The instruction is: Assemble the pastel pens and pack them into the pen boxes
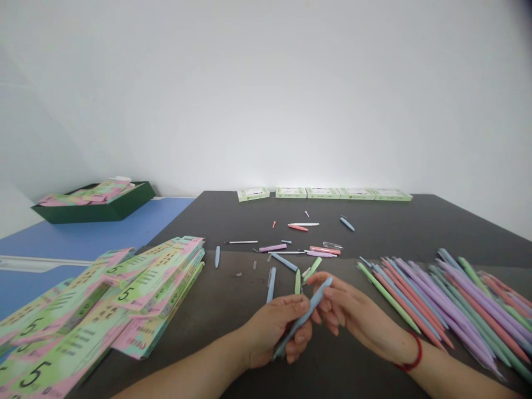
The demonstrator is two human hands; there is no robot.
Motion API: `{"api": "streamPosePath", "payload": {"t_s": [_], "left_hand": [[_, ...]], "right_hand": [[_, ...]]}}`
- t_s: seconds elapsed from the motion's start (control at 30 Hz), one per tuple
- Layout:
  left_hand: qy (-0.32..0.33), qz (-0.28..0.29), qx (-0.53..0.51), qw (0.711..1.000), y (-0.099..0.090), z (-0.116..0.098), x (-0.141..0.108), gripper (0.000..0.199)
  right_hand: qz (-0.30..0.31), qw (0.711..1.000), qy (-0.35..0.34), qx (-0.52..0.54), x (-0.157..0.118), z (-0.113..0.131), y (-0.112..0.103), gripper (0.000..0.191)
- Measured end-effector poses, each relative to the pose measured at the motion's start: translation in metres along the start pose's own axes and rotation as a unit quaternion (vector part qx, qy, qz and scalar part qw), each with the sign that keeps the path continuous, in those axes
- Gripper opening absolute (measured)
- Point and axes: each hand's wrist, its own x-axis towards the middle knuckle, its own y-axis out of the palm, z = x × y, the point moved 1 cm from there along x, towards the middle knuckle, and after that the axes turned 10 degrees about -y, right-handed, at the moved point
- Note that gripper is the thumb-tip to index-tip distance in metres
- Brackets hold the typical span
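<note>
A light blue pen (305, 317) slants across the middle of the front, its upper end pointing to the right. My left hand (280, 327) is closed around the pen's lower part, thumb on top. Against the pen's upper part are the bent fingers of my right hand (347, 305), which has a red cord at the wrist; part of their grip is hidden behind the pen. Just beyond my hands lie a green pen part (297, 281), another green piece with a clip (313, 269) and a blue barrel with a clip (271, 284).
Loose pen parts, including a white refill (286, 252) and a purple barrel (273, 248), are scattered mid-table. Many coloured pens (432, 310) lie at right. Printed packets (153, 282) are piled at left, near a dark green tray (124, 205). Pale green boxes (323, 193) line the back edge.
</note>
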Motion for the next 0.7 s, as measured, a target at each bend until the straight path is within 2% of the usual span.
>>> {"api": "streamPosePath", "payload": {"t_s": [0.1, 0.23, 0.33, 0.43, 0.5, 0.57, 0.7], "left_hand": [[-0.005, 0.01, 0.01, 1.0, 0.0, -0.001, -0.001, 0.025], [-0.003, -0.006, 0.04, 0.999, 0.001, 0.0, 0.0, 0.024], [0.008, -0.051, 0.101, 0.994, 0.002, 0.005, 0.001, 0.025], [0.025, -0.121, 0.191, 0.974, 0.004, 0.009, 0.0, 0.021], [0.038, -0.172, 0.272, 0.946, 0.006, 0.008, -0.003, 0.016], [0.056, -0.218, 0.372, 0.901, 0.009, 0.004, -0.009, 0.012], [0.096, -0.289, 0.565, 0.767, 0.009, -0.005, -0.018, 0.006]], "right_hand": [[0.01, 0.997, -0.035, -0.071, 0.003, 0.007, -0.007, 0.027], [0.051, 0.985, -0.012, -0.163, 0.007, 0.015, -0.016, 0.028], [0.073, 0.972, 0.018, -0.222, 0.007, 0.023, -0.021, 0.029], [0.086, 0.947, 0.034, -0.309, 0.004, 0.029, -0.022, 0.025], [0.091, 0.921, 0.03, -0.377, 0.003, 0.032, -0.021, 0.021], [0.098, 0.894, 0.014, -0.436, 0.002, 0.033, -0.018, 0.022], [0.115, 0.85, 0.002, -0.514, 0.001, 0.031, -0.013, 0.036]]}}
